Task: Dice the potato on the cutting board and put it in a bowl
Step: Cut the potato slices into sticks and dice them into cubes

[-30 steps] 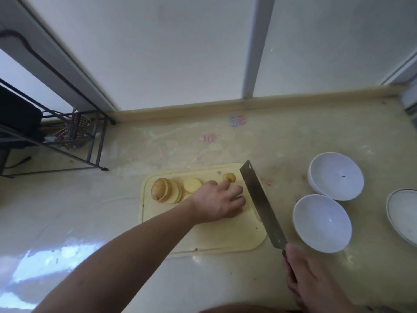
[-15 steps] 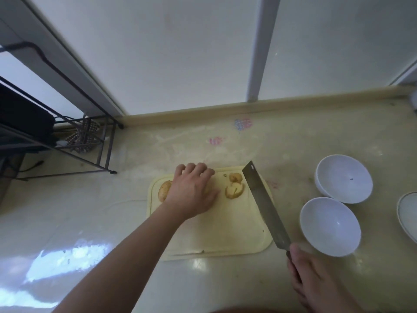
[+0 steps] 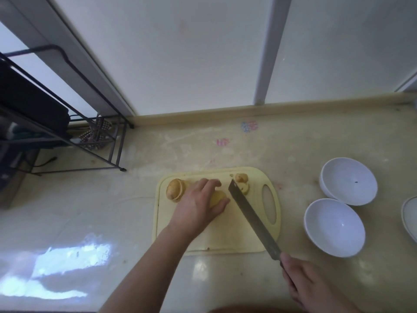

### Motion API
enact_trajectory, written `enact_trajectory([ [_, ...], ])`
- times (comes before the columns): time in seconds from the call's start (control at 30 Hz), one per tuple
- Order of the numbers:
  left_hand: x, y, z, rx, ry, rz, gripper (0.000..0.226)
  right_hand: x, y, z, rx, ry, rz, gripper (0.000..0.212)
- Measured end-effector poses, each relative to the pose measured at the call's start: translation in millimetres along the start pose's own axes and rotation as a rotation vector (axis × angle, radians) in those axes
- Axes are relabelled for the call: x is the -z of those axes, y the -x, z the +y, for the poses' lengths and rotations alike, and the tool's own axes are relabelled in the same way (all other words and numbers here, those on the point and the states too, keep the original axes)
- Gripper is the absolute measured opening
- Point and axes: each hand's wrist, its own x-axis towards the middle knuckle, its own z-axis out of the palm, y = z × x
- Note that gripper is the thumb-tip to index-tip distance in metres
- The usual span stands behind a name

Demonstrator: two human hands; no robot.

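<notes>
A pale yellow cutting board [image 3: 225,236] lies on the counter. At its far left stands a row of potato slices [image 3: 174,189] with a skin-covered end. My left hand [image 3: 199,207] grips a few yellow slices [image 3: 217,197] in the middle of the board, fingers and thumb curled round them. Small potato pieces [image 3: 242,182] lie at the far right of the board. My right hand [image 3: 310,288] holds the handle of a cleaver [image 3: 250,216], whose blade slants across the board just right of my left hand.
Two white bowls [image 3: 334,227] [image 3: 348,180] stand right of the board, and a plate rim [image 3: 409,216] shows at the right edge. A black wire rack [image 3: 74,136] stands at the back left. A wall and window frame close the back.
My left hand moved from the right of the board to the slice row at the left, then drew some slices to the middle. The cleaver swung in closer over the board.
</notes>
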Motion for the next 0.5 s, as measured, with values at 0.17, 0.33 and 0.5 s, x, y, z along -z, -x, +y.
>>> enact_trajectory([
  [0.17, -34.4, 50.9, -2.6, -0.064, -0.058, 0.002, 0.041, -2.4, 0.2, 3.2, 0.062, 0.093, 0.035, 0.065],
  [0.33, -52.1, 61.1, -4.3, -0.095, -0.088, 0.047, 0.039, 5.1, -7.3, -3.0, 0.054, 0.059, -0.034, 0.059],
  [0.5, -50.9, 72.6, -8.2, -0.038, -0.054, 0.055, 0.052, 11.4, -12.5, -9.6, -0.019, -0.032, -0.070, 0.054],
])
